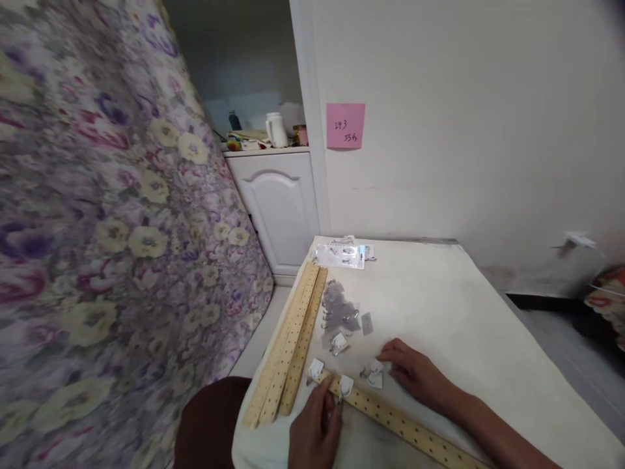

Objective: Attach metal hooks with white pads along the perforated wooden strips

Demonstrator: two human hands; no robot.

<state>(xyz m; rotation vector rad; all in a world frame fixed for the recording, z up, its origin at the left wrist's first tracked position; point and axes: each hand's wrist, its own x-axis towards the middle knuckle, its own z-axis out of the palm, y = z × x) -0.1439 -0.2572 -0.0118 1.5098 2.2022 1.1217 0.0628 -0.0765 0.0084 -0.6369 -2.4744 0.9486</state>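
A perforated wooden strip (400,423) lies slantwise across the near part of a white-covered table (439,299). My left hand (315,430) is closed at the strip's left end, pinching a small clear hook piece (345,385). My right hand (415,374) rests fingers-down on the table just above the strip, its fingertips touching another small hook piece (375,374). Several more clear hook pieces (339,319) lie scattered in front of my hands.
Two more perforated wooden strips (293,345) lie along the table's left edge. A clear packet of hooks (340,255) sits at the far edge. A floral curtain (97,228) hangs left; a white cabinet (278,202) and a pink note (345,126) on the wall stand behind.
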